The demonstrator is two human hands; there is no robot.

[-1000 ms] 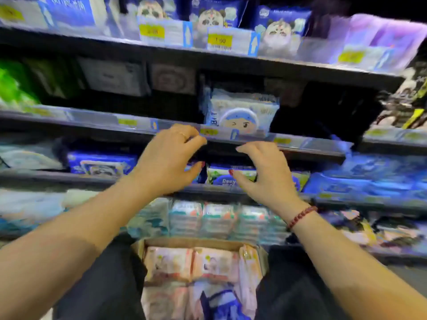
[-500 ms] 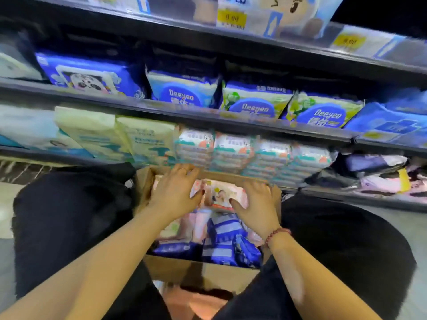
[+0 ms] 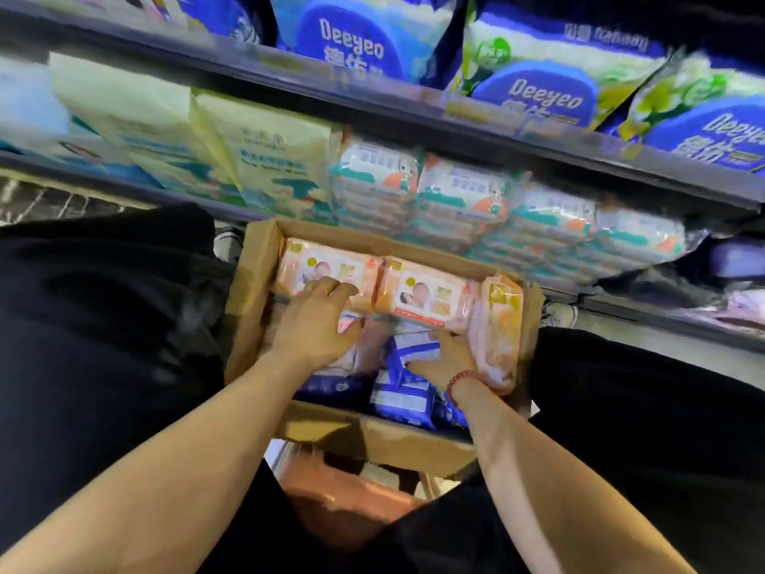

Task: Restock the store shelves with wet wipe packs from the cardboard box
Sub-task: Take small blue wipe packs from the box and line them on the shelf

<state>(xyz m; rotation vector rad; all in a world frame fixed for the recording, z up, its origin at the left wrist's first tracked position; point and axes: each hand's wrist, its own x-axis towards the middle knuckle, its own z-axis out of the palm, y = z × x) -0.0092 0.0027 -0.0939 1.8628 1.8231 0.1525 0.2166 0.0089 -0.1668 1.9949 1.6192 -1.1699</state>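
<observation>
Head cam: I've dropped both hands from the shelf into the box [image 3: 256, 283]. Left hand [image 3: 314, 321] spread on a pink pack [image 3: 323, 267] at 12 o'clock, right hand [image 3: 445, 358] curled around a blue pack [image 3: 414, 350], so next grab's starting.

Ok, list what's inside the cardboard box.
The cardboard box holds pink packs at the far side and blue packs nearer. Both hands cover the middle; lower layers are hidden.

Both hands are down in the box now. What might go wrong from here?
The left hand rests on a pink pack wedged against its neighbour, so lifting one may drag the other. The cardboard box sits between the knees, and a hard tug could tip it. The right hand is on a blue pack.
</observation>
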